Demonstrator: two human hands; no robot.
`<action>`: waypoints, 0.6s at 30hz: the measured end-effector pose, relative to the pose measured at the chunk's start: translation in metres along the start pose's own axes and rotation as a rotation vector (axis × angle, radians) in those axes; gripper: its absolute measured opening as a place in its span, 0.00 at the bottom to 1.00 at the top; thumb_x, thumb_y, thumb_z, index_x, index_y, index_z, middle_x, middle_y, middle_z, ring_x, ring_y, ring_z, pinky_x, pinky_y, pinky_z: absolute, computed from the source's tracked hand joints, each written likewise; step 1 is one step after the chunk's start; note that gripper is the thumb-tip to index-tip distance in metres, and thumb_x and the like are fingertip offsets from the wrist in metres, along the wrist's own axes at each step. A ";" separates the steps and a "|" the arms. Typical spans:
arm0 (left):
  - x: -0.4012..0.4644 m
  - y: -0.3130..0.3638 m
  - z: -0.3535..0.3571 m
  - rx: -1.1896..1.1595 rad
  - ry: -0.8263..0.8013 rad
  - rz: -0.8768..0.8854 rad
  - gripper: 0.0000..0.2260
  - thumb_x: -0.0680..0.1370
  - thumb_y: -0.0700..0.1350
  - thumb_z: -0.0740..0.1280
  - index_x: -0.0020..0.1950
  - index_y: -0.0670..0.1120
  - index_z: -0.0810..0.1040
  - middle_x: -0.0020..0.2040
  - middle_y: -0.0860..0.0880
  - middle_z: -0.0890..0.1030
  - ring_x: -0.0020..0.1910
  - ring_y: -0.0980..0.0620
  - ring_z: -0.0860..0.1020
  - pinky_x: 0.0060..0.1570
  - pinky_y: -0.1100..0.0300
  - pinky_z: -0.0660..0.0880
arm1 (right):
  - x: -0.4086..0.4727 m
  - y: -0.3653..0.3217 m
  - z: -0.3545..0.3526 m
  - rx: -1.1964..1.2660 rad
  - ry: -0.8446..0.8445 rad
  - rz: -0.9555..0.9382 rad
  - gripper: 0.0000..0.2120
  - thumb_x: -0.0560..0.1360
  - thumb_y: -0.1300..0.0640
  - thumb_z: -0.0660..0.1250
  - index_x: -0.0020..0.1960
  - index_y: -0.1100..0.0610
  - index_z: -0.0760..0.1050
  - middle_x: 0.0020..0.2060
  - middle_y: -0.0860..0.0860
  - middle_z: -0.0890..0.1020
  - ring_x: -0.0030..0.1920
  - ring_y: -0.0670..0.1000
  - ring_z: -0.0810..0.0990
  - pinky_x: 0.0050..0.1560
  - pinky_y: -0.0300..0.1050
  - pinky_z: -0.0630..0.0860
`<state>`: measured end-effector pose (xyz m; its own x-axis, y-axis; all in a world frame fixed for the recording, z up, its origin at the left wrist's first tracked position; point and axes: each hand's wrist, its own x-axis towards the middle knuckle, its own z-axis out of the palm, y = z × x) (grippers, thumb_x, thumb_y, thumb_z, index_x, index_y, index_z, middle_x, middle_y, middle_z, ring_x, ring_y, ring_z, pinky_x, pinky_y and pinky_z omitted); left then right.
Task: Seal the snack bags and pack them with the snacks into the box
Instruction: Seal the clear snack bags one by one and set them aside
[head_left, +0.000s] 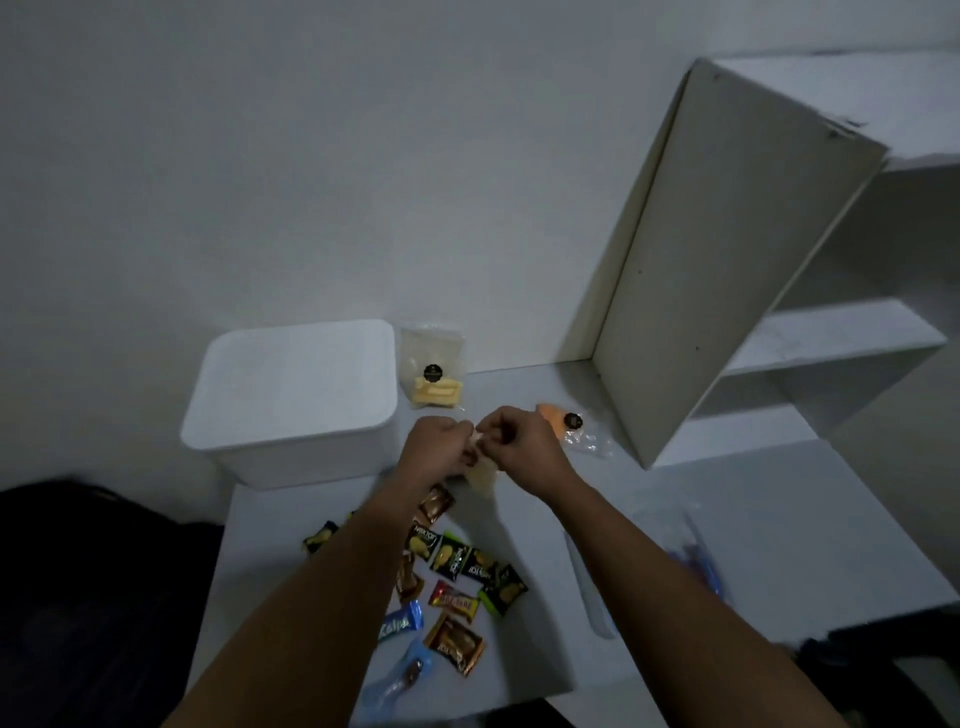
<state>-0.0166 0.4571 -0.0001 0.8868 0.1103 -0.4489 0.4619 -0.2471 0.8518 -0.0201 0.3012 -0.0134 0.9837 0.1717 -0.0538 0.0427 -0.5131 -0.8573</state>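
White table (545, 519) holds box (291, 400) and scattered snacks (457, 577); both hands (441, 441) (519, 441) apparently pinch a snack bag (480, 475).

A blue wrapper (399, 626) near the left forearm reads "Kalpa"; a dark packet (422, 541) with yellow biscuits reads "Nextar", as does another dark packet (479, 563) just to its right; print on the remaining wrappers and the round black stickers is too blurred to read.

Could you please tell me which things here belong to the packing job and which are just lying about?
Job: white lidded plastic box; clear bag of yellow snacks; clear bag of orange snacks; pale bag pinched by both hands; small wrapped snacks.

Lying about: white shelf unit; dark fabric.
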 end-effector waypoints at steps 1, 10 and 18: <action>-0.013 -0.005 -0.008 0.075 0.010 0.018 0.13 0.78 0.44 0.65 0.41 0.36 0.82 0.41 0.38 0.86 0.36 0.44 0.84 0.37 0.54 0.81 | -0.011 -0.004 0.010 -0.014 0.022 0.023 0.07 0.74 0.60 0.73 0.52 0.54 0.81 0.34 0.50 0.84 0.34 0.46 0.81 0.37 0.45 0.77; -0.089 -0.045 -0.064 0.381 0.094 0.203 0.19 0.74 0.61 0.69 0.37 0.46 0.77 0.39 0.44 0.82 0.39 0.49 0.80 0.45 0.51 0.78 | -0.060 -0.045 0.028 -0.138 0.046 0.041 0.06 0.78 0.55 0.71 0.47 0.54 0.86 0.38 0.50 0.86 0.39 0.49 0.85 0.47 0.53 0.85; -0.123 -0.051 -0.084 0.100 0.167 0.457 0.07 0.80 0.50 0.69 0.50 0.50 0.84 0.47 0.54 0.86 0.49 0.56 0.82 0.52 0.59 0.77 | -0.074 -0.083 0.006 0.110 -0.290 0.088 0.08 0.80 0.57 0.68 0.48 0.57 0.85 0.42 0.58 0.87 0.39 0.49 0.84 0.45 0.51 0.80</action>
<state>-0.1485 0.5373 0.0343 0.9925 0.1202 0.0210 0.0286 -0.3963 0.9177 -0.0974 0.3359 0.0592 0.8915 0.3708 -0.2605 -0.0754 -0.4454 -0.8921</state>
